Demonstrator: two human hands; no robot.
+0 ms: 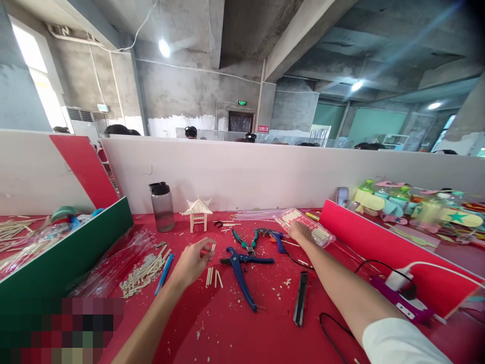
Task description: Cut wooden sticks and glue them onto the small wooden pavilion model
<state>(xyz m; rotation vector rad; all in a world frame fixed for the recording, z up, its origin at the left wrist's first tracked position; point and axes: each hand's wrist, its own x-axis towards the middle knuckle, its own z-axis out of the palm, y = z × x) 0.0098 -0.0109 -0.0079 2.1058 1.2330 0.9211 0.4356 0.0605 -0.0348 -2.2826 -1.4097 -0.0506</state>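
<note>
My left hand (195, 260) is closed in a pinch on a short wooden stick (213, 247), above several cut sticks (214, 277) lying on the table. My right hand (300, 231) is stretched forward over a clear plastic bag of wooden sticks (322, 234); its fingers look curled at the bag, and what they grip is hidden. Between my hands lie a blue-handled cutter (242, 280), green-handled pliers (246, 245) and a blue glue gun (279, 241). A small pavilion model of sticks (198, 214) stands upright at the back.
A dark water bottle (162, 210) stands at the back left. A pile of short sticks (142, 275) and a blue pen (163, 274) lie left. A utility knife (301, 299) is in front of my right forearm. A purple power strip (403, 301) sits by the red divider (379, 247).
</note>
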